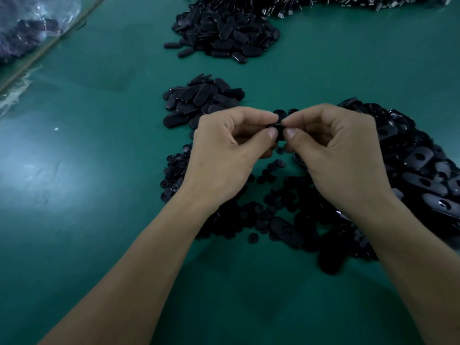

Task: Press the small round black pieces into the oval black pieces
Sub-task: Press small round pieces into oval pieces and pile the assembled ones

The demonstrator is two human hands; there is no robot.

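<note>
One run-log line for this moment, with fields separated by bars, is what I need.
left hand: pinches small black plastic piece | right hand: pinches same piece | surface: green table

The tabletop [99, 170] is plain teal green, unpatterned, with a pale glare patch at the left. The oval black pieces [204, 100] and small round black pieces [174, 170] are uniformly black, and the right heap [423, 165] shows glossy grey highlights. The far pile [286, 8] carries silver-grey flecks; the clear plastic bag [29, 26] shows dark purplish contents beside a tan strip [49, 44].
</note>
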